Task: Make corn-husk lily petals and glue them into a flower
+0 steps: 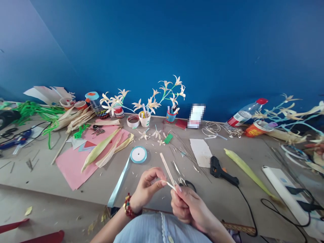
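Note:
My left hand [149, 189] is closed in a pinch at one end of a thin white strip [171, 186]. My right hand [187, 204] grips the other end between thumb and bent fingers, so the strip spans the short gap between both hands. Just beyond, a longer pale pinkish strip [167, 167] points away from me; whether it is held or lies on the table cannot be made out. Scissors [180, 173] lie behind my right hand, which partly hides them. A spool of light blue ribbon [138, 155] rests ahead of my left hand, its tail running toward me.
A black glue gun [219, 170] and a pale green corn husk [245, 168] lie right, near a white power strip [286, 192]. Pink paper [72, 168] with husks lies left. Cups holding husk flowers [144, 118] line the blue wall. A bottle [244, 114] leans at the right.

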`<control>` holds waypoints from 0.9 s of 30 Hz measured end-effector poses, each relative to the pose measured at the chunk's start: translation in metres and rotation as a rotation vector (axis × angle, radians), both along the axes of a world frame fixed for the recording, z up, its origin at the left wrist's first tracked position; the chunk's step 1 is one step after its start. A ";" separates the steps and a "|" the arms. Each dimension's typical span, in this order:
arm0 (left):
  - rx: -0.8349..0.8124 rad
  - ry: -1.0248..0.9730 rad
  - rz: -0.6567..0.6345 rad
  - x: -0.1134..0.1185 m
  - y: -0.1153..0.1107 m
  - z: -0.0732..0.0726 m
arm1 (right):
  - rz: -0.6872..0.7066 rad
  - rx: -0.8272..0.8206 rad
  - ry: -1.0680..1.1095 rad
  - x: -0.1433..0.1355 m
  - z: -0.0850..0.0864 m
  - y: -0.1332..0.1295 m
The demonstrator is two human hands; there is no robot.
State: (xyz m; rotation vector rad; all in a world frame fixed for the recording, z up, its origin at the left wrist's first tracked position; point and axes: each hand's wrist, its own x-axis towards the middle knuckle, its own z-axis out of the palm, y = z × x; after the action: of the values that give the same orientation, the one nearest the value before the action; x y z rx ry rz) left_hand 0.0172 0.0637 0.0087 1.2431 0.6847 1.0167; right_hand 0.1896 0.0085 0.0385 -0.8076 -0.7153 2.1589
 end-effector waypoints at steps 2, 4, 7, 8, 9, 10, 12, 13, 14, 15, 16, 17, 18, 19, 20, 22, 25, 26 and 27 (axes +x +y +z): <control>-0.055 -0.043 -0.010 0.001 0.001 -0.005 | 0.037 -0.028 0.050 0.004 0.001 -0.001; -0.116 -0.085 -0.025 0.001 0.002 -0.008 | 0.045 -0.018 0.055 0.007 0.002 -0.002; -0.169 -0.118 0.004 0.000 0.003 -0.011 | -0.054 0.182 -0.159 0.008 0.004 -0.003; -0.172 -0.124 0.019 -0.001 0.002 -0.010 | -0.098 0.289 -0.300 0.007 0.005 -0.002; -0.169 -0.128 0.032 -0.001 0.001 -0.009 | -0.133 0.398 -0.456 0.005 0.006 -0.002; -0.163 -0.137 0.036 -0.001 -0.001 -0.008 | -0.154 0.494 -0.606 0.002 0.007 -0.001; -0.155 -0.173 0.021 0.001 -0.004 -0.003 | -0.173 0.623 -0.825 -0.003 0.007 0.001; -0.151 -0.197 0.008 0.002 -0.006 0.000 | -0.179 0.664 -0.890 -0.006 0.006 0.002; -0.144 -0.218 -0.003 0.004 -0.007 0.002 | -0.179 0.694 -0.934 -0.008 0.005 0.003; -0.131 -0.234 -0.012 0.005 -0.007 0.005 | -0.176 0.717 -0.964 -0.010 0.003 0.005; -0.114 -0.237 -0.015 0.006 -0.008 0.006 | -0.167 0.732 -0.985 -0.011 0.002 0.006; -0.094 -0.225 -0.010 0.006 -0.008 0.008 | -0.158 0.740 -1.000 -0.011 0.001 0.007; -0.072 -0.201 0.002 0.006 -0.007 0.008 | -0.153 0.741 -1.004 -0.011 0.001 0.008; -0.051 -0.171 0.015 0.006 -0.007 0.008 | -0.158 0.734 -0.992 -0.011 0.000 0.008; -0.033 -0.144 0.026 0.005 -0.007 0.008 | -0.170 0.715 -0.959 -0.011 0.000 0.008; -0.015 -0.111 0.036 0.004 -0.008 0.007 | -0.182 0.624 -0.834 -0.012 -0.001 0.007; 0.000 -0.095 0.026 0.002 -0.010 0.007 | -0.152 0.385 -0.577 -0.013 -0.003 0.004; 0.008 -0.081 0.025 0.002 -0.011 0.008 | -0.143 0.307 -0.500 -0.013 -0.003 0.003; 0.018 -0.066 0.021 0.001 -0.012 0.008 | -0.137 0.240 -0.432 -0.012 -0.004 0.002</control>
State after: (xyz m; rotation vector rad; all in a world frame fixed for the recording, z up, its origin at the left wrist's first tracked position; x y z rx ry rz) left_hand 0.0186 0.0519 0.0167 1.2145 0.6405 1.0788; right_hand 0.1773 0.0105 0.0346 -1.1692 -1.0778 1.7497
